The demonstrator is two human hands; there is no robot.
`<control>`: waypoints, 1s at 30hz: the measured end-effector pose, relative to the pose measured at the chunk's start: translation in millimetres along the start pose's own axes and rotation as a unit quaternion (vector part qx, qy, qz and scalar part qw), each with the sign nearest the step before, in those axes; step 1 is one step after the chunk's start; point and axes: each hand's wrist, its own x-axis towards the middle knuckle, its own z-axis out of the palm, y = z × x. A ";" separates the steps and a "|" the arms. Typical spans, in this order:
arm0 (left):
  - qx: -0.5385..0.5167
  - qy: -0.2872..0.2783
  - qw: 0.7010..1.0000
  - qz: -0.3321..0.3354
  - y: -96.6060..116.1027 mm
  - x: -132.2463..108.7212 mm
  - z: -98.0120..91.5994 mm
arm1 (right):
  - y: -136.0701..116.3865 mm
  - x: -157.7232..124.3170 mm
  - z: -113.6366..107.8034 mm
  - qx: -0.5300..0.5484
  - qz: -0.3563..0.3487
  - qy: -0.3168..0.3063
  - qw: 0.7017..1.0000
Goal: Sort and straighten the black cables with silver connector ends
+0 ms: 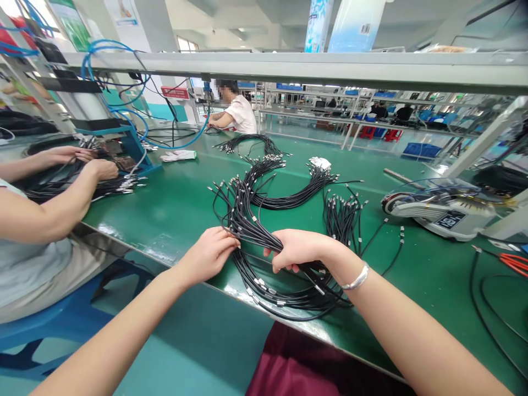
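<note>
Near edge: lower cable loop (284,301), smooth black jacket, shiny metal sleeves, bowed along the glossy green surface (181,201). Just above it, right hand (295,250), smooth silvery bangle (357,278) on wrist, fingers wrapped round the black cable bundle (256,225); its metal-tipped ends fan out up-left. Left hand (208,254) at the bundle's left side, fingers pinched together on a thin black strand (251,240). Right of that, upright-looking cable tuft (342,214); behind, U-shaped cable bundle (284,202). Far right, pale hard-shelled device (445,214), rounded nose. Farther left, limp white fabric glove (179,155), flat.
</note>
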 end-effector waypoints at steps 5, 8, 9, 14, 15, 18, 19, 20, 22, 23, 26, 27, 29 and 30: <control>0.005 0.043 0.999 0.009 25.8 3.8 10.6 | -1.7 -2.1 -0.2 0.013 -0.013 -0.001 1.000; 0.017 0.062 0.998 -0.011 29.6 12.7 7.9 | -1.4 -3.1 -2.5 -0.018 -0.004 -0.001 1.000; 0.029 0.061 0.998 -0.008 29.3 15.4 6.2 | -1.5 -3.8 -4.1 -0.033 0.001 0.001 0.999; 0.099 0.069 0.993 -0.009 30.6 20.8 1.6 | -3.9 -10.1 -14.7 -0.083 -0.003 0.001 0.997; 0.112 0.080 0.990 -0.010 31.6 20.7 1.9 | -4.0 -10.7 -16.1 -0.076 -0.015 0.003 0.997; 0.146 0.115 0.983 0.005 34.7 21.1 2.8 | -2.7 -8.2 -16.3 -0.041 -0.044 0.039 0.997; 0.154 0.123 0.980 0.012 35.4 21.6 2.8 | -1.9 -6.3 -15.2 -0.030 -0.041 0.053 0.997; 0.160 0.126 0.979 0.016 35.8 22.1 2.7 | -1.1 -4.3 -13.8 -0.022 -0.034 0.062 0.997; 0.166 0.126 0.978 0.012 34.8 23.2 2.4 | 0.5 -1.2 -11.6 -0.013 -0.021 0.063 0.998; 0.168 0.126 0.978 0.005 33.3 23.5 2.6 | 1.2 -0.6 -11.2 -0.017 -0.014 0.059 0.998; 0.166 0.123 0.978 -0.015 26.5 22.5 4.7 | 1.5 -3.0 -13.9 -0.054 0.006 0.030 0.998; 0.163 0.120 0.979 -0.022 24.4 21.6 5.9 | 1.0 -4.6 -15.7 -0.068 0.015 0.021 0.997; 0.157 0.117 0.980 -0.036 22.5 19.5 7.9 | -1.2 -7.7 -19.4 -0.083 0.021 0.015 0.996; 0.154 0.120 0.980 -0.041 23.3 18.8 8.7 | -2.7 -8.7 -20.9 -0.082 0.016 0.024 0.996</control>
